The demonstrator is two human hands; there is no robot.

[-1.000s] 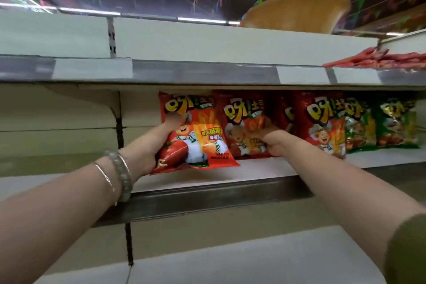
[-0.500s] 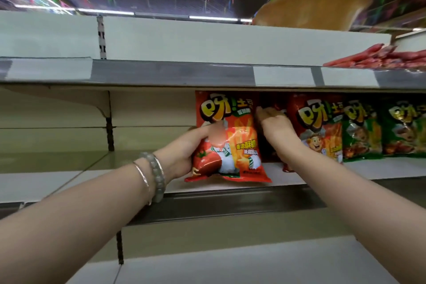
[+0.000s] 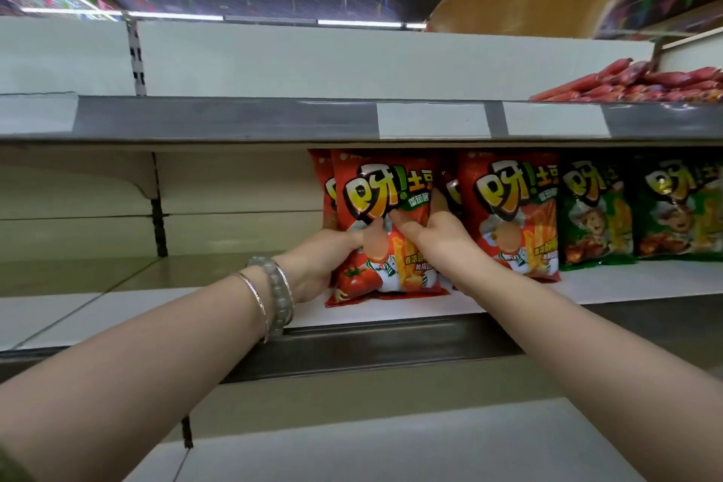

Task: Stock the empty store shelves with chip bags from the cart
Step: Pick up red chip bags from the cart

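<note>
A red chip bag (image 3: 385,188) stands upright on the middle shelf (image 3: 391,340), with another red bag partly hidden behind its left edge. My left hand (image 3: 328,258), with bracelets on the wrist, grips the bag's lower left side. My right hand (image 3: 434,235) lies flat against the bag's front right, fingers pressing on it. To the right stands a second red chip bag (image 3: 512,207), then two green chip bags (image 3: 594,211) (image 3: 680,207) in a row.
The middle shelf is bare to the left of the bags (image 3: 117,278). The upper shelf edge (image 3: 234,117) hangs just above the bag tops and carries red packets (image 3: 641,84) at the far right. A lower shelf board (image 3: 391,446) lies below my arms.
The red bag went from tilted to upright and moved right against the row. My right hand came from the bags behind onto its front. The camera view shifted left.
</note>
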